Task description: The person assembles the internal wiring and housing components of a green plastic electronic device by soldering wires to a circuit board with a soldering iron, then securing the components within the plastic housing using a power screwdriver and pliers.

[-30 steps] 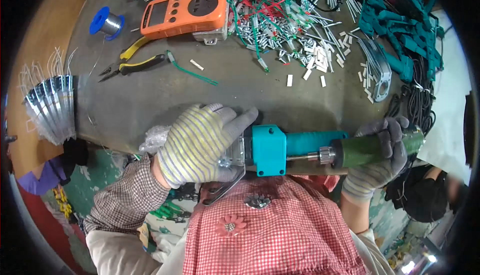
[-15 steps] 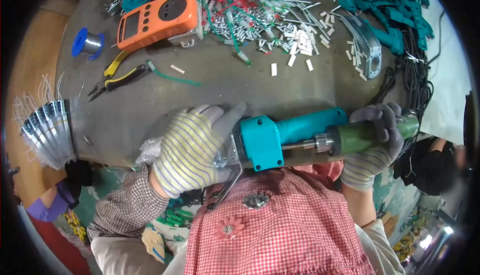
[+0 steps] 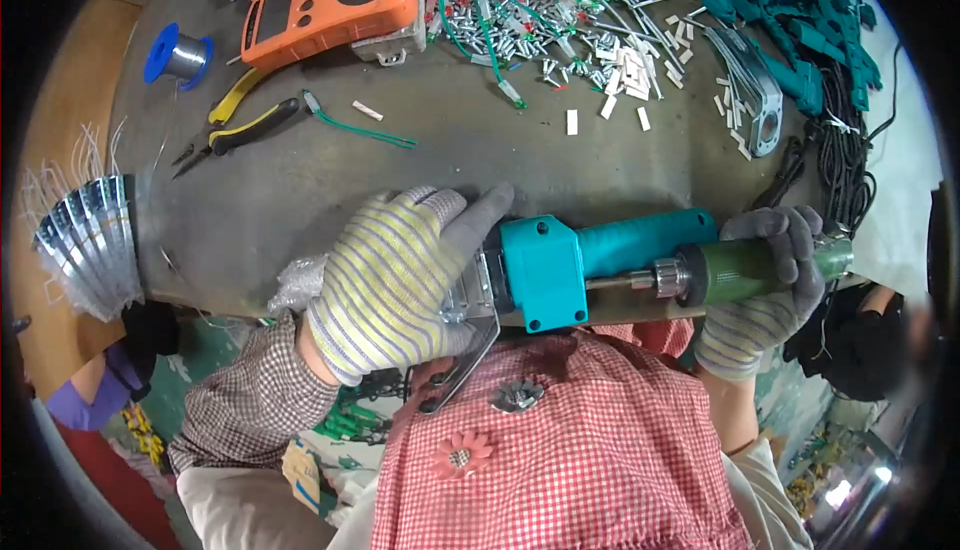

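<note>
My gloved left hand (image 3: 395, 285) is wrapped round the metal end of a teal power tool (image 3: 545, 275), which lies on its side at the table's near edge. A bent metal plate sticks out below that hand, toward the red checked apron. My gloved right hand (image 3: 770, 285) grips a green powered screwdriver (image 3: 730, 272), held level. From its silver chuck (image 3: 672, 278) a bit points left and meets the right side of the teal housing; the exact tip is hidden. Behind the bit stretches the tool's teal handle (image 3: 645, 237).
Beyond my hands lie pliers (image 3: 240, 135), a solder spool (image 3: 178, 57), an orange meter (image 3: 330, 5), a green wire (image 3: 360, 132) and a heap of screws (image 3: 490, 35) with white pieces. Teal housings (image 3: 790, 20) and black cables (image 3: 845, 150) sit right; clear plastic bags (image 3: 95, 245) left.
The whole view has shifted slightly, so the table items sit a little differently in it. Both hands keep their grips, and the bit stays against the teal housing.
</note>
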Action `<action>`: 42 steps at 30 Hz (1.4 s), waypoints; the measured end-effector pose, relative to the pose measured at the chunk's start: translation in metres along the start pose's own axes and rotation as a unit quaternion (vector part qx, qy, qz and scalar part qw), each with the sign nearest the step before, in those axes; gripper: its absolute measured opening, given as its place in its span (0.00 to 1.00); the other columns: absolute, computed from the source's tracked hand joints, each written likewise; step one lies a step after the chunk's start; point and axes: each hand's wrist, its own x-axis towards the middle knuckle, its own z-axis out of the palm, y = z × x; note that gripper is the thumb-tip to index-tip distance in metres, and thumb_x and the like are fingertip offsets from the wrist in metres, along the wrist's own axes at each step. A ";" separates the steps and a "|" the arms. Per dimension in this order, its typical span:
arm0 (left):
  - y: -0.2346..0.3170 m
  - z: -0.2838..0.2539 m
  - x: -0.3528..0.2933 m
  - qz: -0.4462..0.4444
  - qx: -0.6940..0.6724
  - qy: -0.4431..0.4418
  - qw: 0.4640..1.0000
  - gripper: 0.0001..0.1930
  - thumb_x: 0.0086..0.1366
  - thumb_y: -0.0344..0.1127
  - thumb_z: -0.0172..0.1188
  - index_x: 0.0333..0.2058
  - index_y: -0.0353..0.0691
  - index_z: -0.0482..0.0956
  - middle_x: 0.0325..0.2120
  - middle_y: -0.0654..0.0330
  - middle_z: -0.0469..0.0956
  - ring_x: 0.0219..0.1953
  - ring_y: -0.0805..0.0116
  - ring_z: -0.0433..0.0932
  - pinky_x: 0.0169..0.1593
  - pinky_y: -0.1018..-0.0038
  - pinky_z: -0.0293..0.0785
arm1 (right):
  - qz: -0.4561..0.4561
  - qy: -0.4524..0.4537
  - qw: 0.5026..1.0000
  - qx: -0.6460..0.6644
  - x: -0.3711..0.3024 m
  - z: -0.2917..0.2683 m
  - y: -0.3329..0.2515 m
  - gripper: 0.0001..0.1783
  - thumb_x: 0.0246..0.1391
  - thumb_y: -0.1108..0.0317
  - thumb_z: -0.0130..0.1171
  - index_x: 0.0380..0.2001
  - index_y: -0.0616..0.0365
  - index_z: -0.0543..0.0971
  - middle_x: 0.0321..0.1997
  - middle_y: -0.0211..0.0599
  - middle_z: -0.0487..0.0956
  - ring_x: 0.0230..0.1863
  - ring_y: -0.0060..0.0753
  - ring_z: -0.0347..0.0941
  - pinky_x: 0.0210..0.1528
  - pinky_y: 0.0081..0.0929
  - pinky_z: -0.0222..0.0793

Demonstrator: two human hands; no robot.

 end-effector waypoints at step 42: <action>0.030 -0.018 -0.110 -0.012 0.094 0.206 0.974 0.18 0.57 0.31 0.75 0.48 0.45 0.88 0.40 0.57 0.81 0.45 0.50 0.80 0.52 0.52 0.76 | -0.429 0.033 0.514 -0.742 0.472 0.291 -0.080 0.34 0.55 0.50 0.75 0.56 0.63 0.78 0.54 0.66 0.86 0.59 0.62 0.84 0.62 0.47 0.78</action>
